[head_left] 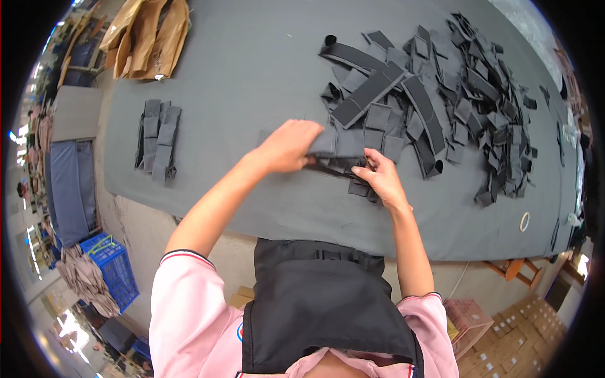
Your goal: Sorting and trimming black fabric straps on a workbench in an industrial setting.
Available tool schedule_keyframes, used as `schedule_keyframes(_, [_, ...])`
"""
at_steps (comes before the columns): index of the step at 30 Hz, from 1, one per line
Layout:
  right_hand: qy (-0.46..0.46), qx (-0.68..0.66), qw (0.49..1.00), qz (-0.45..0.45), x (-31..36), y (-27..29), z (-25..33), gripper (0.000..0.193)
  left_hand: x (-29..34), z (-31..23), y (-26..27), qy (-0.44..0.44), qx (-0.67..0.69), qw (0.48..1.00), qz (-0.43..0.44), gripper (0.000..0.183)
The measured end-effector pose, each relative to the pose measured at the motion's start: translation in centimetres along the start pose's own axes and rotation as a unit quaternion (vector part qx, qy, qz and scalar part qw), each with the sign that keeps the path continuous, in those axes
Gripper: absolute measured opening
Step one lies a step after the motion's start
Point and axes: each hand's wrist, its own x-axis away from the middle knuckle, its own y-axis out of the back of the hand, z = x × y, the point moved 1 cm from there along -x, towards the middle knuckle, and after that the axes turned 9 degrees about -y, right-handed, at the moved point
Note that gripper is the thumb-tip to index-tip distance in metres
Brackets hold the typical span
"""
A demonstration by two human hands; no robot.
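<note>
Dark grey fabric strips (343,143), several in a loose bundle, lie between my hands just above the grey-covered table. My left hand (293,146) is closed on the bundle's left end, slightly smeared by motion. At its right end my right hand (382,179) grips the strips between thumb and fingers. Some strip ends hang below the bundle beside my right thumb. Beyond it, touching or nearly so, a loose heap of strips (368,94) spreads across the table, with a few long ones on top. A small neat stack of strips (157,138) rests at the left.
Brown paper (148,41) sits crumpled at the table's (239,75) far left. More strips (498,113) are piled at the right. Near the front right edge lies a tape roll (524,222). A blue crate (113,271) and stacked cartons (517,340) stand on the floor.
</note>
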Motion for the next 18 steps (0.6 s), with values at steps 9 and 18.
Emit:
schedule_keyframes(9, [-0.018, -0.252, 0.961, -0.109, 2.6, 1.0, -0.6, 0.02, 0.6, -4.7, -3.7, 0.012, -0.081, 0.995, 0.048, 0.057])
schedule_keyframes(18, [-0.086, -0.078, 0.992, -0.041, 3.8, -0.4, -1.8, 0.017, 8.9, -5.7, -7.2, 0.283, 0.737, 0.508, -0.344, 0.029])
